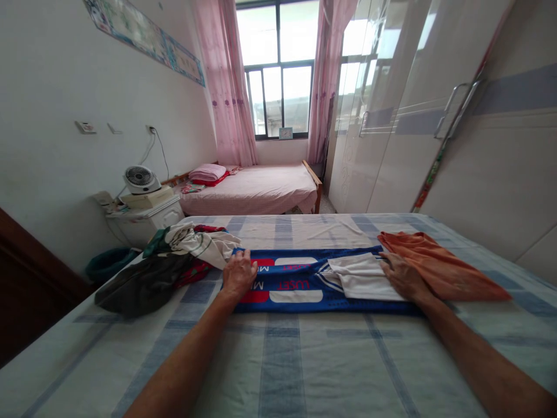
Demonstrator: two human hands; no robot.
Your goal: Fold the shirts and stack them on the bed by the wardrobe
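Bedding under everything we do is a blue-and-white checked sheet (278, 354), spread over the wide bed and lying mostly smooth, with slight creases toward its far end. On it, straight ahead of us, lies the blue jersey (300, 281) with white and red panels and upside-down lettering, folded into a long band running from side to side. To the left of the jersey sits a loose heap of clothes (161, 267), dark and white and red pieces tangled together, one white piece draping just onto the jersey's left end. To the right lies an orange garment (439, 264), spread flat, its near edge touching the jersey's right end.

Our left hand (238, 273) rests palm down on the jersey's left end, fingers spread and flat, clutching nothing. Our right hand (402, 277) presses flat on the right end, beside a white folded panel (363, 277), also clutching nothing.

We judge the risks to be small ones. Because both palms only press and neither grasps, any sideways slide could drag the slick cloth and wrinkle the band or the sheet beneath. The white piece from the heap could get caught under the left end and be folded in. The orange garment lies close enough that our right hand could pull its edge along.
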